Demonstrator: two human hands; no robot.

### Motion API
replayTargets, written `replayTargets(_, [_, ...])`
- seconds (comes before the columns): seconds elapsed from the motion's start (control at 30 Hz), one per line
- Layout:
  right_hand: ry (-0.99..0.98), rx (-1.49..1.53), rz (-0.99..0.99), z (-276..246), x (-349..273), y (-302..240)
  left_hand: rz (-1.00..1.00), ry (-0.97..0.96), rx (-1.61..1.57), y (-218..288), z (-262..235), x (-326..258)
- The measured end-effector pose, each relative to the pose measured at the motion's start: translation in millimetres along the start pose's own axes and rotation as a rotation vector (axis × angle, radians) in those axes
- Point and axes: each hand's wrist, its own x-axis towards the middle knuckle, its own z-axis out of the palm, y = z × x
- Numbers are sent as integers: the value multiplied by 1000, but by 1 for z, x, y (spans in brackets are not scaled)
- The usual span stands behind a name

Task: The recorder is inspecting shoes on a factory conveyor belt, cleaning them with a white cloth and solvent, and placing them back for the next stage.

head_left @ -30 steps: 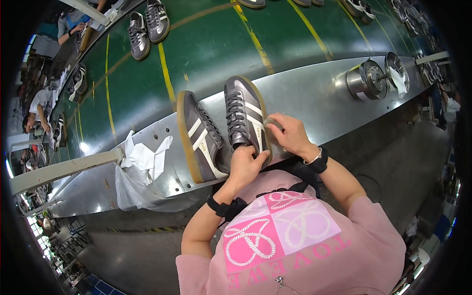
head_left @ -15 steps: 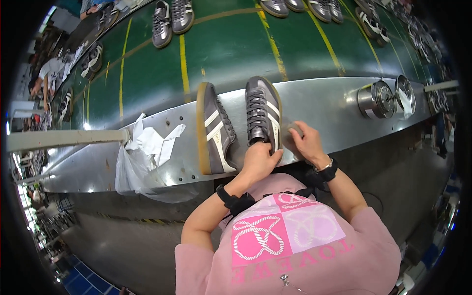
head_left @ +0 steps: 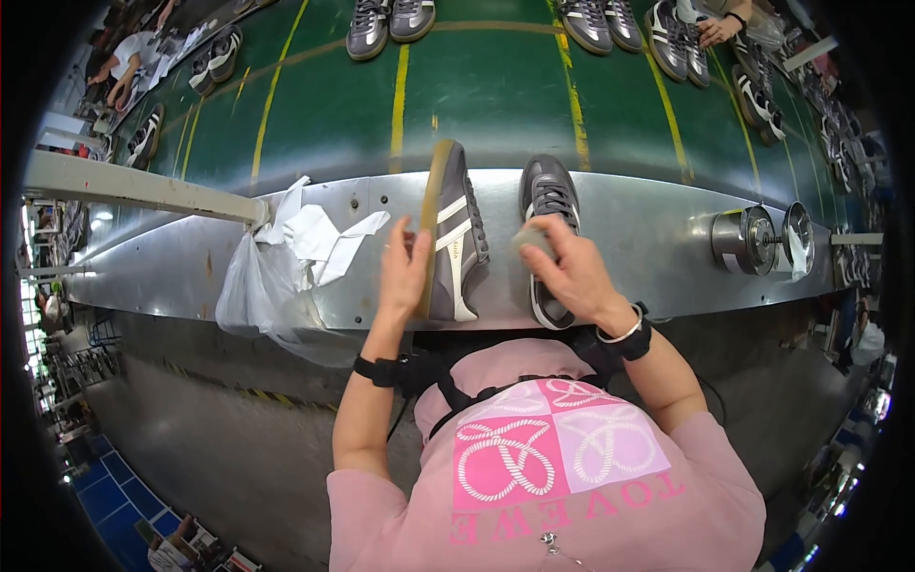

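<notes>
On the steel ledge in front of me, a grey sneaker [head_left: 454, 243] with white side stripes lies on its side, its tan gum sole facing left. My left hand [head_left: 402, 272] is beside that sole, fingers apart and slightly blurred, with nothing seen in it. To the right, a second grey sneaker [head_left: 551, 195] stands upright, laces up and toe pointing away. Over its heel half is my right hand [head_left: 575, 272], pinching a small grey-beige rounded block [head_left: 534, 239]. The hand hides part of this shoe.
White sheets [head_left: 319, 234] and a clear plastic bag [head_left: 253, 291] are on the ledge's left, by a pale metal bar [head_left: 143, 186]. A metal spool-like canister [head_left: 748, 238] stands at right. Beyond, a green conveyor [head_left: 477, 95] carries several sneakers; another person's hand [head_left: 720, 29] touches one pair.
My left hand has left the right sneaker and moved beside the left one's sole. My right hand has come over the right sneaker with the block. Shoes on the conveyor have shifted.
</notes>
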Motion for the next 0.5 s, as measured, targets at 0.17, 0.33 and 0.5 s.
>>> replayTargets(0.17, [-160, -235, -95, 35, 36, 2, -4, 64, -241, -12, 52, -37])
replayTargets(0.33, [-120, -280, 2, 62, 42, 9, 9, 129, -286, -5, 65, -48])
replayTargets(0.5, [-332, -227, 33, 55, 20, 1, 38, 133, -309, -5, 63, -46])
